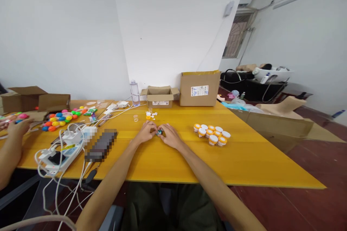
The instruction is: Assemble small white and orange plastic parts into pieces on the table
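Between the fingers of both hands, low over the yellow table (168,162), is a small dark teal piece (159,132); its kind is too small to make out. My left hand (147,131) pinches it from the left with bent fingers. From the other side my right hand (170,136) grips it with thumb and fingers curled in. Just beyond the left hand lie small white and orange parts (149,114) and a clear ring-like cup (136,118). Several small clear containers with white and orange lids (213,139) stand grouped to the right.
Behind the hands stand an open carton (159,97), a large closed carton (200,90) and a clear bottle (135,93). A power strip (63,155) with tangled cables and a dark, pixelated phone-like object (101,145) lie left. Further left, a co-worker's hand (20,125) is near colourful balls (61,118).
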### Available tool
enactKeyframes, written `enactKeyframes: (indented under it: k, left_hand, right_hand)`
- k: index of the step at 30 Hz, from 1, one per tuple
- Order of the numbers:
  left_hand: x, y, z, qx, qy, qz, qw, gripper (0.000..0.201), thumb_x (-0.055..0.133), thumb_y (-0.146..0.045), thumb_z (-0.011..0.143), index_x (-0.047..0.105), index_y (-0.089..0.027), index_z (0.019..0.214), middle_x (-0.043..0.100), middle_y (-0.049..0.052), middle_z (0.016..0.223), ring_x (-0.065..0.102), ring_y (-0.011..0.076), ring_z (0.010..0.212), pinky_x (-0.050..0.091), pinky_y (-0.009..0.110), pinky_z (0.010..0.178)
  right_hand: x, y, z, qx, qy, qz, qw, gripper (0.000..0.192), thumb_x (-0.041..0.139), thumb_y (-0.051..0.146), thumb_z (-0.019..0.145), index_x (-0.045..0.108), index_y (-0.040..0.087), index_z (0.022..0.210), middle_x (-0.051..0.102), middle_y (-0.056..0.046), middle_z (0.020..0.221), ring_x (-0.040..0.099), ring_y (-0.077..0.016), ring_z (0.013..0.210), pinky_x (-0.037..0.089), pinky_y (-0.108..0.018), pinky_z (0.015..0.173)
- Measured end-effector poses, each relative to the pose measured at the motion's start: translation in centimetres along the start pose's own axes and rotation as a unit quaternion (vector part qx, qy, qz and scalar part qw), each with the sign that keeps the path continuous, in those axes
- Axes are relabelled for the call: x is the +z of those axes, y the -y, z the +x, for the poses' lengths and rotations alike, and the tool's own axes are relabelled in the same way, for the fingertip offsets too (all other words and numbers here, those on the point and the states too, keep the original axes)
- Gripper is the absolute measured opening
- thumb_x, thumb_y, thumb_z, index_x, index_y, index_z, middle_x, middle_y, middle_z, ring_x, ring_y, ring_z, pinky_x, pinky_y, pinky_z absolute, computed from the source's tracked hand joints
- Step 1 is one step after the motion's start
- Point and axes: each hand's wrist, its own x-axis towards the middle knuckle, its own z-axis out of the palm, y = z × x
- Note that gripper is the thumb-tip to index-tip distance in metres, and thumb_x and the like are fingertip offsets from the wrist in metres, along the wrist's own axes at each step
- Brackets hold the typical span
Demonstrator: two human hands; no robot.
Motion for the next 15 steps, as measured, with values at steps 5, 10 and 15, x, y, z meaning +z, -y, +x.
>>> enactKeyframes:
  k: [5,10,15]
  left_hand:
    - [-0.11,0.08,0.18,-0.016,0.005,-0.008,1.000,0.012,0.064,-0.018,0.079,0.071,-0.022,0.069,0.068,0.004,0.087,0.057,0.0224,0.098,0.044,0.038,0.096]
    - [-0.10,0.01,0.38,-0.031,0.010,-0.006,0.999,0.012,0.065,-0.016,0.076,0.070,-0.021,0.066,0.068,0.004,0.084,0.058,0.0218,0.095,0.044,0.038,0.096]
    - [0.01,0.01,0.34,-0.029,0.009,0.001,1.000,0.011,0.064,-0.017,0.076,0.068,-0.021,0.067,0.068,0.003,0.085,0.057,0.0213,0.095,0.045,0.037,0.094]
  right_hand:
    - [-0.07,0.10,0.06,0.005,0.006,0.008,1.000,0.021,0.067,0.009,0.077,0.059,0.025,0.088,0.066,-0.001,0.092,0.058,-0.0201,0.092,0.044,-0.032,0.082]
    - [-0.21,0.43,0.11,0.016,0.009,0.011,1.000,0.022,0.068,0.008,0.077,0.058,0.024,0.088,0.066,-0.001,0.091,0.057,-0.0195,0.093,0.042,-0.031,0.082]
    - [-0.12,0.40,0.10,0.015,0.004,0.011,1.000,0.022,0.068,0.008,0.076,0.058,0.024,0.088,0.066,-0.001,0.090,0.057,-0.0196,0.092,0.042,-0.031,0.082]
